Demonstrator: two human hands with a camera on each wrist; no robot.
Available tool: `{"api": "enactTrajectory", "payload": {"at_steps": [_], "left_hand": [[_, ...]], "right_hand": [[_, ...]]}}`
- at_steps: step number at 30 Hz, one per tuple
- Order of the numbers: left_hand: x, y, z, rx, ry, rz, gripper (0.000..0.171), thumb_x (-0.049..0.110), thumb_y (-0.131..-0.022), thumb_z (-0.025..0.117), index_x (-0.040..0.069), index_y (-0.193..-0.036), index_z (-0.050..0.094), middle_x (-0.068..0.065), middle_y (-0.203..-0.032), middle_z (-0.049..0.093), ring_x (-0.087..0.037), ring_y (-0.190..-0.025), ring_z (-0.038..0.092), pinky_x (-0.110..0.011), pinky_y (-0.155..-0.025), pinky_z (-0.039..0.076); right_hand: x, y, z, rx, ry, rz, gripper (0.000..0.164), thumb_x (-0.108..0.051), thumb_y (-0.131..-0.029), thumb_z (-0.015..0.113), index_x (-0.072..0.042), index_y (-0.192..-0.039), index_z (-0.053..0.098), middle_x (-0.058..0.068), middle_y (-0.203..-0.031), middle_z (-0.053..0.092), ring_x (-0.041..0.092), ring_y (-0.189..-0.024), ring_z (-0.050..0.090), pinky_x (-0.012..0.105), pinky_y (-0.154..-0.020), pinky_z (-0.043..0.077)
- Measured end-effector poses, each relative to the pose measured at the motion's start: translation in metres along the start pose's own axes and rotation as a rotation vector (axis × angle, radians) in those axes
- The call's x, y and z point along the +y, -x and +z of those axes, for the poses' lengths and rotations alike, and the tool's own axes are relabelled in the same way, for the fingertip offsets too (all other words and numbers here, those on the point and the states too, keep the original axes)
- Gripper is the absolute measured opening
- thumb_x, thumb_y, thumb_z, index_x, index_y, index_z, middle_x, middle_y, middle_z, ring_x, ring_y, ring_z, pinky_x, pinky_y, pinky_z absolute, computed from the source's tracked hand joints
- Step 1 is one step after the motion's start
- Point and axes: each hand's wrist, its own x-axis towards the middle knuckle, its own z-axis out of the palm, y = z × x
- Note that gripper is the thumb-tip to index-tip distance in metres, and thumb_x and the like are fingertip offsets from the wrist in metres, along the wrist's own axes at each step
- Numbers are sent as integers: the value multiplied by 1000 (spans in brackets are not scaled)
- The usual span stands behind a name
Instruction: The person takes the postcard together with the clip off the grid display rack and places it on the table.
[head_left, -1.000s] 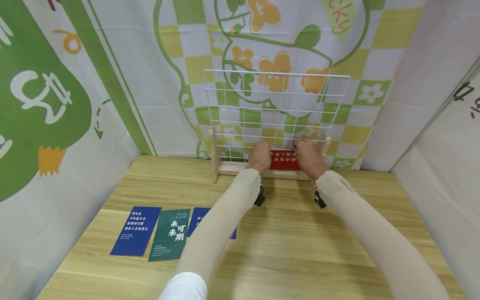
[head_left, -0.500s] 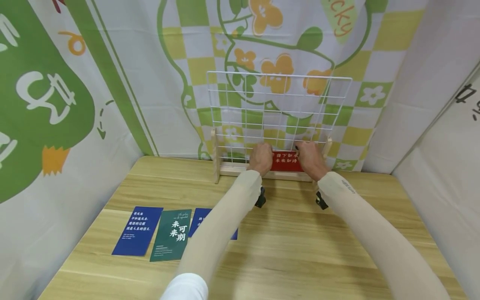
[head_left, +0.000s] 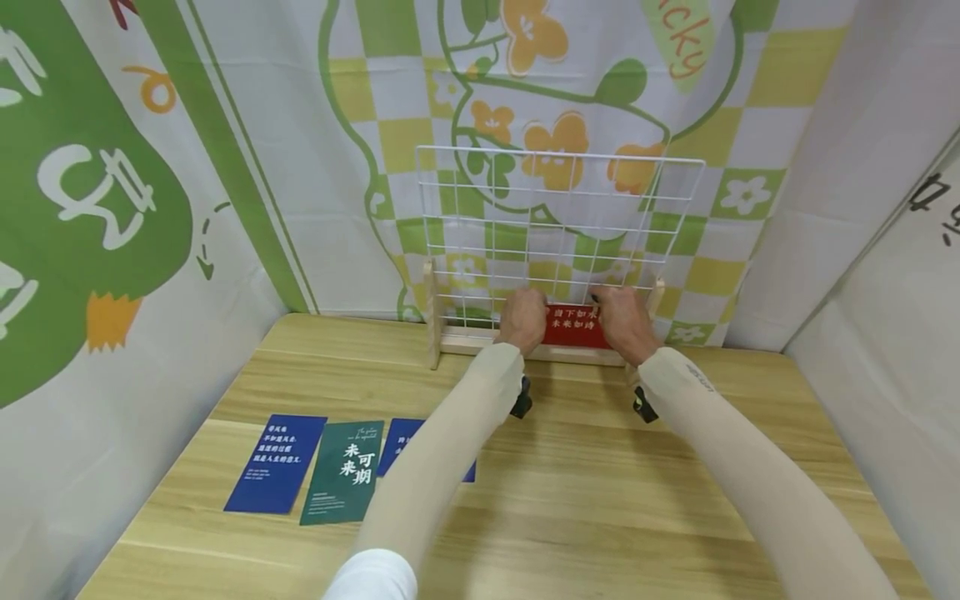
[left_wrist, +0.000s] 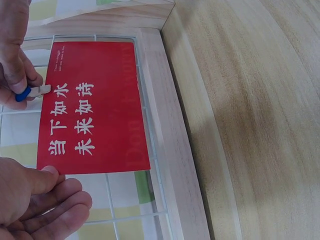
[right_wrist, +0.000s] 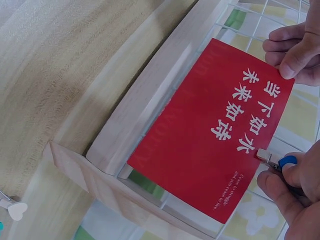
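A red card (head_left: pixel 573 327) with white characters lies against the lower part of a white wire grid (head_left: pixel 558 225). My left hand (head_left: pixel 523 318) pinches the card's upper left corner between thumb and fingers; the left wrist view shows this left hand (left_wrist: pixel 42 202) closely. At the card's top edge, my right hand (head_left: pixel 624 321) grips a small clip (right_wrist: pixel 270 157) with a blue part, its pale jaws touching the card edge. In the right wrist view, my right hand (right_wrist: pixel 295 192) partly hides the clip's handle.
The grid stands in a wooden base (head_left: pixel 468 340) at the back of the table (head_left: pixel 600 492), before a patterned cloth. At the left lie a blue card (head_left: pixel 276 462), a green card (head_left: pixel 341 473) and another blue card (head_left: pixel 401 433), partly behind my left arm. A white heart-shaped piece (right_wrist: pixel 18 210) shows beside the base.
The head view has shifted slightly. Both hands, the red card and the grid keep the same places relative to each other.
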Motion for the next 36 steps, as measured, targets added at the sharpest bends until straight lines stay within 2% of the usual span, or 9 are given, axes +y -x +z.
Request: {"api": "enactTrajectory", "payload": {"at_steps": [7, 13, 17, 21, 25, 30, 36], "left_hand": [[0, -1, 2, -9, -1, 6, 14, 21, -87, 61, 14, -83, 72, -2, -84, 71, -19, -80, 67, -30, -68, 54], [-1, 0, -1, -47, 8, 10, 16, 20, -89, 58, 12, -87, 72, -3, -88, 71, -20, -84, 67, -30, -71, 54], [-1, 1, -4, -47, 14, 20, 17, 19, -90, 58, 12, -85, 72, -3, -85, 71, -20, -81, 66, -29, -68, 53], [-1, 2, -4, -55, 23, 15, 18, 18, -91, 56, 11, -88, 72, -4, -88, 71, -21, -84, 67, -30, -71, 54], [-2, 3, -4, -35, 21, 27, 16, 17, -90, 58, 11, -88, 73, -3, -88, 72, -20, -83, 67, -29, -71, 54], [-3, 6, -8, -24, 20, 51, 16, 17, -89, 58, 11, -84, 73, -2, -84, 72, -18, -81, 67, -29, -69, 54], [-5, 8, -12, -48, 51, 25, 20, 13, -88, 58, 11, -71, 70, -2, -77, 70, -15, -72, 63, -27, -62, 52]], "right_hand": [[0, -1, -2, -22, 0, 38, 45, 14, -75, 41, -4, -107, 67, 22, -97, 68, 36, -69, 66, 42, -56, 54], [-2, -1, -2, -1, 10, 22, 43, 15, -75, 43, -4, -104, 68, 21, -93, 69, 37, -71, 66, 43, -58, 54], [-4, -1, -3, 8, 38, 15, 41, 14, -75, 45, -4, -103, 68, 21, -91, 70, 37, -71, 66, 43, -60, 54], [-6, -1, -4, -6, 43, 21, 41, 14, -75, 46, -4, -104, 68, 21, -92, 69, 37, -72, 66, 43, -61, 54], [-7, -1, -5, -20, 43, 29, 41, 14, -76, 46, -4, -106, 67, 21, -94, 69, 37, -73, 67, 43, -61, 54], [-8, 0, -6, -21, 41, 36, 41, 14, -79, 43, -4, -107, 67, 21, -94, 69, 36, -72, 67, 41, -59, 54], [-9, 2, -8, -9, 36, 26, 40, 12, -82, 40, -3, -106, 68, 22, -94, 69, 35, -69, 67, 39, -56, 54]]}}
